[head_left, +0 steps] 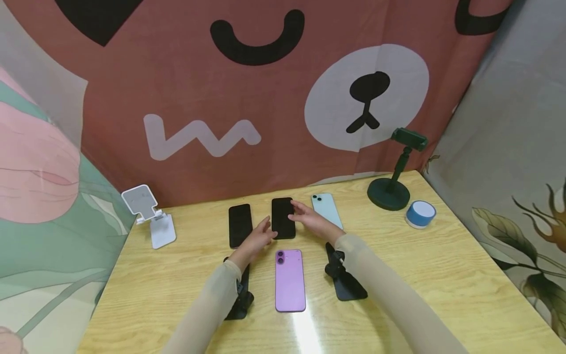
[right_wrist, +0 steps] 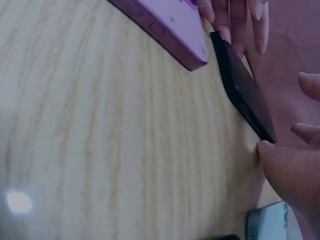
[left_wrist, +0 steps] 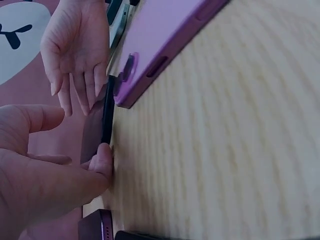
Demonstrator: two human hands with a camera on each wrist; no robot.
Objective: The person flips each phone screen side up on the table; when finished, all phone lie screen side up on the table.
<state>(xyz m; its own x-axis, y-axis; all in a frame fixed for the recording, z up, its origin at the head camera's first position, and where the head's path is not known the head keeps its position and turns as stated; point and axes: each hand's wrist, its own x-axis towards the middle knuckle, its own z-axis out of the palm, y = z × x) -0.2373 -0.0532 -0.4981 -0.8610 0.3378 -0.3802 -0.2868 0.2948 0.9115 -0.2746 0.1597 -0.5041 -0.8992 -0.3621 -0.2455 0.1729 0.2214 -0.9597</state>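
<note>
A black phone (head_left: 283, 223) lies face up at the middle back of the table, between both hands. My left hand (head_left: 258, 237) reaches to its lower left corner, and in the left wrist view the little finger (left_wrist: 103, 160) is right at the phone's edge. My right hand (head_left: 315, 220) is at its right side, fingers extended over the upper right edge. The right wrist view shows the right hand (right_wrist: 292, 170) with a fingertip right at the end of the black phone (right_wrist: 242, 92). Neither hand curls round it. A purple phone (head_left: 290, 282) lies back up just in front.
Another black phone (head_left: 239, 225) lies left of the hands, a light blue phone (head_left: 327, 209) to the right. A white folding stand (head_left: 162, 231) stands at far left. At back right are a dark green stand (head_left: 389, 193) and a blue-and-white round object (head_left: 420, 214). Flat black devices (head_left: 349, 287) show under the forearms.
</note>
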